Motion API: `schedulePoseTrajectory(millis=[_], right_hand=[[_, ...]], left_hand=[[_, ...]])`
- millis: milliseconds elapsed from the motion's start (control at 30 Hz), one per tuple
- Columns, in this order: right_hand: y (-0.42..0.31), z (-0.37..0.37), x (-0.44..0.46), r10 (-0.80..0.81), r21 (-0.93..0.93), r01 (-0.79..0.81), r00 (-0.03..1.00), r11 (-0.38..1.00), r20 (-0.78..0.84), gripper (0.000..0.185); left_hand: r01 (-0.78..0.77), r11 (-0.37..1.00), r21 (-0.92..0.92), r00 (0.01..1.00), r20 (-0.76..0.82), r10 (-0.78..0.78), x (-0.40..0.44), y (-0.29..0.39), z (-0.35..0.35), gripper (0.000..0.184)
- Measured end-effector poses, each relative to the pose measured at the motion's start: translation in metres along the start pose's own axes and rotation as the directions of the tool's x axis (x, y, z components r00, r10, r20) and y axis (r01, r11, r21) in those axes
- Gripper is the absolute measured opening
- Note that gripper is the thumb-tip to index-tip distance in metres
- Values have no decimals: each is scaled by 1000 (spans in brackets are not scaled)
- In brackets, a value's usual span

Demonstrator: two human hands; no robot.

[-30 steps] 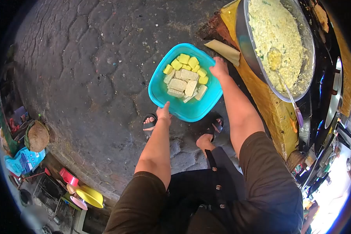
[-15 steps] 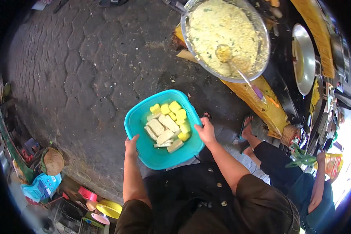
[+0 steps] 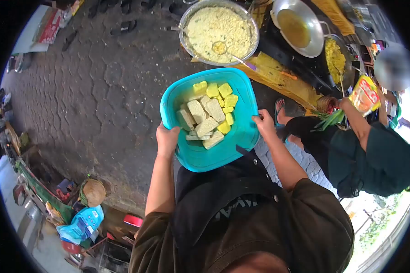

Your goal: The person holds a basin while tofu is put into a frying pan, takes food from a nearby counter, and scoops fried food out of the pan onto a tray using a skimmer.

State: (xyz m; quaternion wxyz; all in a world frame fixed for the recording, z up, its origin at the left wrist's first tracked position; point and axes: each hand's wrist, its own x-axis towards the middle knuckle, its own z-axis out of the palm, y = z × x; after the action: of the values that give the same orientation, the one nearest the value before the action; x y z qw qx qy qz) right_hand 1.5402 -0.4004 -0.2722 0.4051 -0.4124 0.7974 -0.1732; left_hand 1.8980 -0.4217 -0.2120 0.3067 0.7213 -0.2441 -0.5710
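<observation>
A turquoise plastic basin (image 3: 200, 158) is held in front of my body, gripped at both sides. My left hand (image 3: 167, 139) closes on its left rim, thumb on top. My right hand (image 3: 264, 124) pinches the right rim; its lower fingers are partly hidden. Inside the basin lie several pale tempeh-like blocks (image 3: 197, 111) and several yellow tofu-like pieces (image 3: 225, 89), wet-looking and piled toward the far side. Just beyond the basin stands a big metal bowl (image 3: 182, 34) of pale yellow batter-like food with a ladle (image 3: 234, 57) in it.
At the right a co-worker in dark green (image 3: 369, 159) holds green leaves (image 3: 331, 119) and a yellow-red packet (image 3: 365, 96). Beyond are a wok (image 3: 300, 27) with oil and a pan of yellow food (image 3: 335, 59). A blue bag (image 3: 83, 226) and woven basket (image 3: 94, 193) lie lower left.
The basin has been raised off the low position near my feet and drawn closer to my body, still in both hands. My view has turned, and the co-worker has come into view at the right.
</observation>
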Motion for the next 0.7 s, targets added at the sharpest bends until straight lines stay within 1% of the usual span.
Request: schedulePoseTrajectory(millis=[33,67,100,133,167,200,233,300,333,367,400,433,467,500,533,567,633,667,700], right_hand=[[-6,-8,-12,-6,13,6,1000,1000,-10,33],[-14,-12,-21,-58,46,58,998,997,-8,35],[-24,-16,-28,-115,80,115,993,990,-14,37],[-27,-17,-42,-112,100,114,993,988,-29,37],[-33,-19,-46,-151,234,146,988,961,5,38],[-40,-25,-45,-203,357,180,979,916,28,40],[-54,-35,-52,-207,367,193,978,910,-2,40],[-86,-47,-67,-225,296,227,973,928,-41,43],[-108,-59,-72,-235,304,243,970,921,-62,43],[-130,-69,-81,-268,279,291,956,915,-116,44],[-151,-78,-87,-302,251,339,937,907,-172,44],[-166,-86,-89,-307,256,350,932,901,-193,44],[-180,-93,-90,-296,256,343,933,904,-206,44],[-195,-99,-97,-284,252,336,933,908,-221,44],[-210,-109,-103,-287,157,331,925,930,-250,43],[-217,-119,-99,-291,156,337,921,929,-258,43],[-227,-134,-88,-262,98,285,945,954,-194,44],[-226,-138,-82,-253,109,278,946,954,-201,44],[-221,-145,-71,-271,47,281,950,959,-154,46]], left_hand=[[-108,987,123,993,-42,113,-14,18,-2,31],[-138,973,187,987,-51,150,-20,35,-9,31],[-159,968,193,984,-48,171,-30,56,-15,31],[-201,949,242,976,-30,214,-45,76,-23,32],[-262,923,283,962,-5,275,-51,95,-27,32],[-334,900,280,934,-27,355,-48,97,-35,31],[-360,907,217,928,-20,373,-55,111,-38,30],[-368,921,132,930,28,367,-60,142,-46,29],[-361,931,46,932,46,359,-64,161,-46,29],[-290,953,90,956,84,283,-62,178,-50,31],[-271,962,24,956,122,266,-50,183,-55,30],[-251,967,-42,953,165,254,-35,186,-57,30],[-272,961,-43,945,178,276,-22,188,-57,30],[-222,971,-88,946,223,236,-14,186,-62,29],[-162,978,-129,945,267,192,-8,184,-59,29],[-169,977,-133,942,271,200,0,182,-53,29],[-66,995,-81,938,334,89,12,185,-43,29],[-82,993,-80,932,347,105,15,185,-39,28],[-85,994,-72,930,353,105,17,191,-34,28]])
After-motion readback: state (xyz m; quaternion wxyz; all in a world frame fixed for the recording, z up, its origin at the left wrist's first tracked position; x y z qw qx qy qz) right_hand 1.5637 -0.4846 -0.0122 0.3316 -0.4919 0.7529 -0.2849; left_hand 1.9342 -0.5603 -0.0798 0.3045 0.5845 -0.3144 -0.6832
